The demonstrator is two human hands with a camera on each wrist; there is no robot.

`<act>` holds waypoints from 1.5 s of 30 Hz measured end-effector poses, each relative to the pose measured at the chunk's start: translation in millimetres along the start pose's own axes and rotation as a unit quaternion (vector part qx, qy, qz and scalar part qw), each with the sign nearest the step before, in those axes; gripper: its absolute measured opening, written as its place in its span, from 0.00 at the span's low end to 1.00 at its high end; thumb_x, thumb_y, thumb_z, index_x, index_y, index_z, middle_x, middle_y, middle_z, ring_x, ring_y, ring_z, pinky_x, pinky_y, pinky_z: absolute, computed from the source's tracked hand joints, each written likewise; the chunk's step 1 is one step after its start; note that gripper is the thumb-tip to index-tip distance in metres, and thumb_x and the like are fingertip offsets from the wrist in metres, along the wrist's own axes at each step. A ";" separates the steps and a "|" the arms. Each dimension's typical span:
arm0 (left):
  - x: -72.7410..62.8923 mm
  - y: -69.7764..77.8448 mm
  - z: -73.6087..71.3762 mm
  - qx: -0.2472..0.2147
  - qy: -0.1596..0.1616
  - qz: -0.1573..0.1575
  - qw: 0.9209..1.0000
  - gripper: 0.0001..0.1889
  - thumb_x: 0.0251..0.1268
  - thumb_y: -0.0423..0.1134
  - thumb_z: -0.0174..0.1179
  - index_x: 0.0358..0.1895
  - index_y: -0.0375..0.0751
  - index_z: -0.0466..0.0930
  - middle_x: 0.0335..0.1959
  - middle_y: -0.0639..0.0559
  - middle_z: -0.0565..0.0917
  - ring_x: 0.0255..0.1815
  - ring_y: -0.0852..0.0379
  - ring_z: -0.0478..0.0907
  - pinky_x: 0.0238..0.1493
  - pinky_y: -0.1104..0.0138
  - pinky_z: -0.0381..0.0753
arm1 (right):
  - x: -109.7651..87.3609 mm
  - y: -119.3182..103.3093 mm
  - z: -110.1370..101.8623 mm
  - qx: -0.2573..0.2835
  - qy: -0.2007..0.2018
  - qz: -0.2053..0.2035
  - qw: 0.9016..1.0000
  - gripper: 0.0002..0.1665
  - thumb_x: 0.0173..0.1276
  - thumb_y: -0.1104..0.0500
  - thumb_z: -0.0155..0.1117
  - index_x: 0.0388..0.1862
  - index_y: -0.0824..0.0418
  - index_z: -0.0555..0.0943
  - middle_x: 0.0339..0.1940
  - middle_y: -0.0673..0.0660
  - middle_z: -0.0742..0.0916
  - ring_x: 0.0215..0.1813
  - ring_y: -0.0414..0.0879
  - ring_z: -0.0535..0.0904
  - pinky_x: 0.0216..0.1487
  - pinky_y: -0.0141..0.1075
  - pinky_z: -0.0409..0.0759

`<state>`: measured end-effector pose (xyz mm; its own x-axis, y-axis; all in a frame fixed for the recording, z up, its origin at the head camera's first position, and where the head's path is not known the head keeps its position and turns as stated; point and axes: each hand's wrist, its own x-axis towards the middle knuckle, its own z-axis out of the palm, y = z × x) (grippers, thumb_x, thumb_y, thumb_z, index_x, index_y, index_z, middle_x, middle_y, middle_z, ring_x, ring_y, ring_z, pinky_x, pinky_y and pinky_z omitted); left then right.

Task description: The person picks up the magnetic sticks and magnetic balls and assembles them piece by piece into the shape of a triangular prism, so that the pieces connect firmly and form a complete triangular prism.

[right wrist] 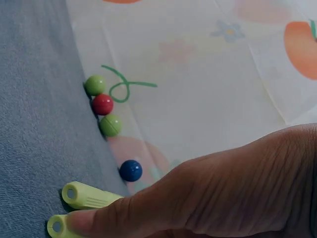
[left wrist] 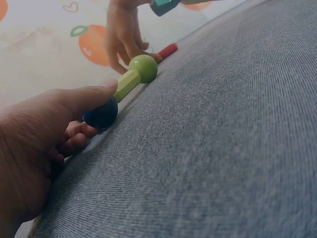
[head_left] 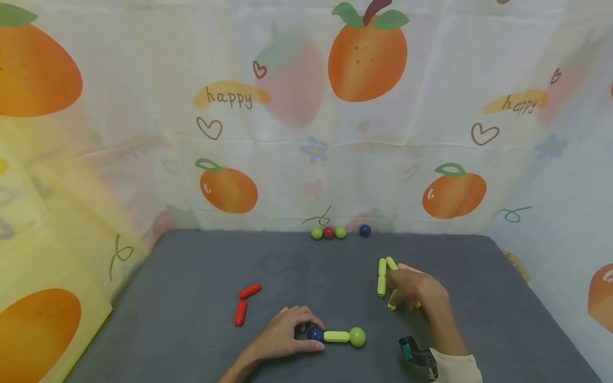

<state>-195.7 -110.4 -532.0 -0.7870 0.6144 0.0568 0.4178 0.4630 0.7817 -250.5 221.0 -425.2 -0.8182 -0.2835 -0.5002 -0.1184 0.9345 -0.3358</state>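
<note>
At the near middle of the table, a navy blue ball, a yellow-green rod and a green ball are joined in a line. My left hand pinches the blue ball between thumb and fingers, the thumb lying over it. Off to the right, my right hand reaches down among several yellow-green rods. Its fingers point downward, fairly straight and apart. The right thumb touches the end of one rod with a grey disc in its tip; another rod lies beside it.
Two red rods lie left of my left hand. Along the back edge sit two green balls, a red ball between them, and a blue ball. An orange-pink rod lies behind my right hand. A fruit-print cloth hangs behind the grey table.
</note>
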 end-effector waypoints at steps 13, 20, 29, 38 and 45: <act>0.3 -1.4 1.7 0.011 0.005 0.010 1.000 0.13 0.65 0.60 0.70 0.50 0.70 0.86 0.39 0.67 0.82 0.35 0.72 0.68 0.42 0.70 0.64 | 1.0 -1.1 8.9 0.033 -0.047 -0.011 0.998 0.30 0.66 0.68 0.74 0.15 0.54 0.65 0.15 0.46 0.66 0.20 0.39 0.71 0.26 0.30 0.63; -0.6 -1.5 1.8 0.014 0.005 0.010 1.000 0.13 0.66 0.60 0.69 0.50 0.70 0.86 0.39 0.67 0.82 0.35 0.72 0.68 0.42 0.70 0.64 | -0.8 -10.5 7.3 0.069 -0.073 -0.042 0.994 0.15 0.67 0.72 0.69 0.25 0.59 0.75 0.24 0.52 0.78 0.25 0.44 0.80 0.30 0.35 0.76; -1.2 -0.6 -0.1 0.014 0.006 0.009 1.000 0.13 0.65 0.60 0.70 0.50 0.69 0.86 0.39 0.67 0.81 0.35 0.72 0.68 0.41 0.70 0.64 | 16.0 -30.3 11.9 0.104 -0.097 -0.238 0.961 0.08 0.69 0.65 0.68 0.44 0.63 0.79 0.35 0.51 0.82 0.34 0.40 0.75 0.37 0.32 0.74; -0.6 -2.3 1.1 0.018 0.010 0.011 1.000 0.13 0.65 0.60 0.70 0.50 0.69 0.86 0.38 0.67 0.81 0.34 0.72 0.68 0.41 0.70 0.64 | 29.4 -33.6 18.5 0.158 -0.101 -0.235 0.954 0.08 0.72 0.67 0.66 0.46 0.67 0.77 0.35 0.57 0.87 0.34 0.47 0.87 0.39 0.35 0.83; -0.2 -1.7 2.7 0.022 0.013 0.014 1.000 0.13 0.64 0.60 0.71 0.50 0.69 0.86 0.39 0.67 0.82 0.34 0.72 0.68 0.41 0.72 0.64 | 29.1 -36.6 19.8 0.165 -0.114 -0.201 0.959 0.10 0.72 0.66 0.68 0.47 0.66 0.76 0.32 0.59 0.87 0.33 0.52 0.88 0.39 0.37 0.85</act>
<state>-195.1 -109.5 -535.0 -0.7857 0.6111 0.0958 0.4599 0.4735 0.7512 -258.8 174.3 -443.2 -0.5948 -0.6814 -0.4265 -0.1833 0.6315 -0.7534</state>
